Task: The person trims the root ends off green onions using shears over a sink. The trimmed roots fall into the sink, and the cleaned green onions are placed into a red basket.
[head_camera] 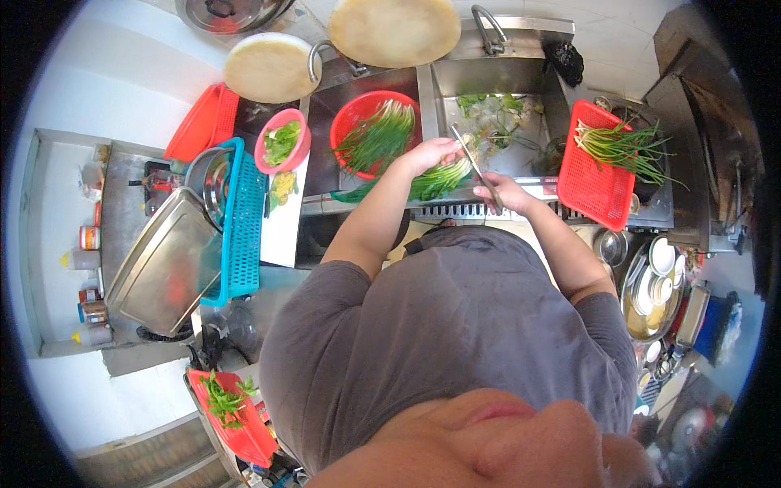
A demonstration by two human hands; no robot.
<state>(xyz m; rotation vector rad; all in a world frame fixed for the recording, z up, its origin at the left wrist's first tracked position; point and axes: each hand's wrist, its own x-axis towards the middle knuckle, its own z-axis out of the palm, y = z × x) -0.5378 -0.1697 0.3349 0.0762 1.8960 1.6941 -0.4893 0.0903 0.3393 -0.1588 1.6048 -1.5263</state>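
My left hand (434,156) grips a bunch of scallions (448,177) near its white root ends, over the front edge of the sink. Their green leaves trail left along the steel rim. In my right hand (507,194) is a narrow-bladed cutting tool (468,151); whether it is a knife or scissors I cannot tell. Its blade slants up and left across the root ends. Behind it, the steel sink basin (493,76) holds loose trimmings and leaves (501,131). A red plastic basin (351,104) in the left-hand sink bay contains more scallions (387,137).
To the right, a red basket (595,189) carries untidy scallions (619,146). A pink bowl (262,152) of leafy greens stands left, beside a blue crate (244,244). Two faucets (495,36) and round boards (390,30) line the back. Stacked white dishes (647,293) lie at far right.
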